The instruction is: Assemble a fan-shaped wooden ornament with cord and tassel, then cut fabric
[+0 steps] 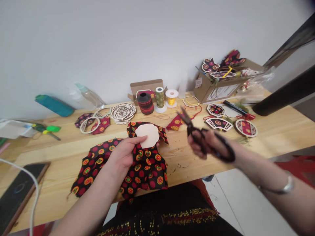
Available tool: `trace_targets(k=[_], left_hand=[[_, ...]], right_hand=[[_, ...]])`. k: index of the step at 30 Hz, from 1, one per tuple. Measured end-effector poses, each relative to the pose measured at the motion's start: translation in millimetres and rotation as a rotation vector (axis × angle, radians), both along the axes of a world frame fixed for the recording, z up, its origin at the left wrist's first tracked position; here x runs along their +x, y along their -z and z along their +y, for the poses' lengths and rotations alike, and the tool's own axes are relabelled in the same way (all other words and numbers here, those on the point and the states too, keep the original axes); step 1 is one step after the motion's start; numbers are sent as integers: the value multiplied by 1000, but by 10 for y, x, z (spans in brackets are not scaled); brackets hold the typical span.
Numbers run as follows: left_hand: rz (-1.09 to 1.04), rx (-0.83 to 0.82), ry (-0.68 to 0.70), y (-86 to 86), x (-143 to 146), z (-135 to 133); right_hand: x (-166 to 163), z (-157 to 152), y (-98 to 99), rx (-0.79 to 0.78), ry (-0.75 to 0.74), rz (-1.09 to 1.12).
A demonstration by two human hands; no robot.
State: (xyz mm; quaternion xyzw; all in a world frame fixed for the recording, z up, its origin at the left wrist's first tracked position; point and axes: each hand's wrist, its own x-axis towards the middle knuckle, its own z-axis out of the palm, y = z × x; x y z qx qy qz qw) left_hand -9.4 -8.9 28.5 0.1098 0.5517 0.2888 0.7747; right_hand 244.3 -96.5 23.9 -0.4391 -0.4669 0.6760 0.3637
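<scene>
My left hand [125, 151] rests on a black cloth with red and orange dots [145, 167], pinching it beside a pale rounded wooden piece [147, 135] that lies on the cloth. My right hand [209, 144] is raised above the table's front edge with its fingers through the handles of black scissors [197, 131]. The blades point up and to the left, slightly apart. A silver bracelet [287, 186] sits on my right wrist.
Thread spools [159, 98] stand at the back of the wooden table [270, 137]. Wooden cut-out rings [122, 113] and cloth-covered ornaments [219, 124] lie around. A cardboard box [221, 88] holds more ornaments. A phone [17, 193] lies at the left.
</scene>
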Motion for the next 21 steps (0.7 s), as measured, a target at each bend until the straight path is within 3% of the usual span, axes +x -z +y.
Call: trace_targets(k=[3, 5, 10, 21], left_hand=[[3, 15, -2, -12, -27, 11], [3, 28, 8, -15, -39, 14], [-1, 62, 17, -1, -38, -2], [26, 47, 9, -28, 30, -53]], right_hand=[[-347, -277, 252, -28, -90, 37], [-497, -376, 305, -35, -110, 6], [-620, -402, 243, -78, -115, -54], [-740, -365, 225, -1, -71, -117]])
